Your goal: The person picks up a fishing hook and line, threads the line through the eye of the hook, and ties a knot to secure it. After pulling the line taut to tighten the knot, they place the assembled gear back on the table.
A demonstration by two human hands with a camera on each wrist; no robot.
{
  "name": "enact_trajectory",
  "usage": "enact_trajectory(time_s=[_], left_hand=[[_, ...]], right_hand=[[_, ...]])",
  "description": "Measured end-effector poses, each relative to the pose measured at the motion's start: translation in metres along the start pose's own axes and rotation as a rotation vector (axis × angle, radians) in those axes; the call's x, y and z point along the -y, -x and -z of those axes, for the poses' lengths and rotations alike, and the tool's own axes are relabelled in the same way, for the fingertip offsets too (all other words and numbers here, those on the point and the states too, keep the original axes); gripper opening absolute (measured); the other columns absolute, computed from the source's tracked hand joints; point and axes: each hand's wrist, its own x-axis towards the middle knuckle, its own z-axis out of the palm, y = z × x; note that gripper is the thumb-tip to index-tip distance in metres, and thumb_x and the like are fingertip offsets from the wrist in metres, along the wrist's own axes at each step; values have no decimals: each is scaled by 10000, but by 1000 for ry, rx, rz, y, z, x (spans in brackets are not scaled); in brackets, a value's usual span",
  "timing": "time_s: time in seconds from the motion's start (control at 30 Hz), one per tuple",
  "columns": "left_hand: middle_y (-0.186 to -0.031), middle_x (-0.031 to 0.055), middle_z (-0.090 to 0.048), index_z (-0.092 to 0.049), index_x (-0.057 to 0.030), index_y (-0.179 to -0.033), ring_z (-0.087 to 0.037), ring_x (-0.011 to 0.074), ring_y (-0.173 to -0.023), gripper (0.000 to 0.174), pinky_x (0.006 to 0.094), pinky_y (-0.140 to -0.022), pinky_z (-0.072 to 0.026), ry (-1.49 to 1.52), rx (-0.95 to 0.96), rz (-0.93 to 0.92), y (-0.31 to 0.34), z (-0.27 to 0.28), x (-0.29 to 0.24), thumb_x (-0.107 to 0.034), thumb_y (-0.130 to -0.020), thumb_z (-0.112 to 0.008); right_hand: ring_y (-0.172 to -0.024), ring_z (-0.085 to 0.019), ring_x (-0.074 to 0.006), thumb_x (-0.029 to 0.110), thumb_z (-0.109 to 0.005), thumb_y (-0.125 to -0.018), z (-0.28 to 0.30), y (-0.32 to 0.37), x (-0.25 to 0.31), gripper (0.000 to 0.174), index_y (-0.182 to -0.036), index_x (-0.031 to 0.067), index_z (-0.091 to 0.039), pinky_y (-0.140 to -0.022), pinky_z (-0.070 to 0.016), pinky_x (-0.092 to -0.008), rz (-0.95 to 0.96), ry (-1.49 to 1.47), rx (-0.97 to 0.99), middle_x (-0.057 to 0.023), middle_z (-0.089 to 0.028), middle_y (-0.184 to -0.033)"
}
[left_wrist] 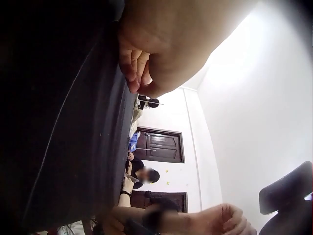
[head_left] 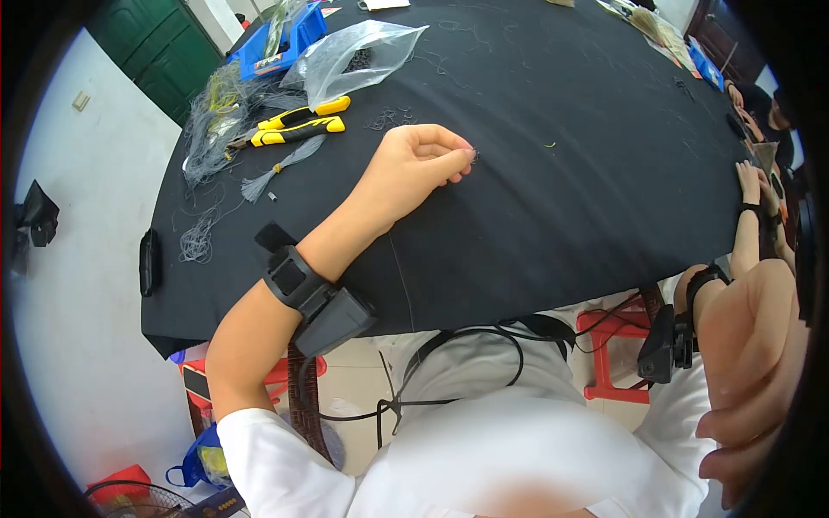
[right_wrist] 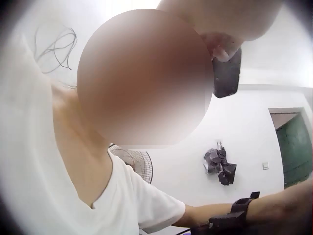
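My left hand is over the black table, thumb and fingertips pinching a small dark piece too small to make out. A thin grey thread runs from beneath that wrist over the table edge toward the lap. In the left wrist view the bent fingers come together close to the cloth, and a pale thread crosses it. My right hand is raised near the head at the right edge, fingers loosely bent, with nothing visible in them. The right wrist view shows it beside a black device.
Yellow-and-black pliers, a tied grey thread bundle, tangled threads and a clear plastic bag lie to the left. Behind them is a blue bin. Other people's hands rest at the right edge.
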Motion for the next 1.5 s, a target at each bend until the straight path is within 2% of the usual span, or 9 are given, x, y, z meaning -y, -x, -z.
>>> enact_trajectory(time_s=[0.93,1.17,1.27,1.33,1.4,1.47,1.5], left_hand=[[-804,27,-633,-625,-40,-906,-561,66,-724,144,191,-662,-429,31,15,4,0,-1,0,-172,-851,-606],[-800,20,-630,-620,-44,-909,-559,64,-730,140,187,-664,-424,10,28,17,0,-1,-3,-171,-851,-606],[-809,46,-633,-616,-8,-901,-581,80,-742,139,204,-676,-453,40,45,12,1,-1,-3,-134,-844,-608],[-804,50,-631,-614,4,-892,-590,85,-742,131,212,-672,-467,80,43,-1,1,-2,-3,-116,-842,-608],[-840,9,-619,-604,-46,-942,-556,57,-741,131,182,-668,-430,70,70,-47,1,-2,0,-141,-851,-600],[-844,-2,-611,-596,-43,-933,-552,54,-741,122,181,-655,-425,47,76,-13,2,-1,-3,-134,-853,-599],[-843,-3,-610,-595,-42,-932,-551,53,-741,120,181,-652,-423,47,72,-12,2,-1,-5,-132,-853,-598]], right_hand=[[-551,-482,-127,192,-605,-848,2,-10,23,66,-895,146,-611,-491,-336,-244,70,7,-67,-7,-608,-744],[-491,-465,-127,216,-613,-849,-7,-7,8,51,-876,173,-614,-437,-312,-246,33,17,-34,2,-611,-698],[-472,-460,-126,198,-656,-794,-8,1,2,47,-814,212,-616,-440,-306,-223,-188,132,27,25,-612,-682],[-523,-499,-144,123,-622,-745,-7,6,-25,88,-832,133,-618,-461,-360,-249,-390,220,-63,-19,-595,-714],[-573,-537,-163,49,-588,-695,-10,14,-59,158,-850,54,-621,-481,-413,-275,-610,284,-200,-63,-578,-746],[-636,-556,-134,91,-585,-735,-5,37,-95,160,-879,30,-621,-543,-429,-242,-853,280,-177,-67,-597,-806],[-692,-544,-82,50,-558,-766,-5,51,-110,180,-937,32,-610,-555,-393,-202,-954,194,-139,-20,-600,-877]])
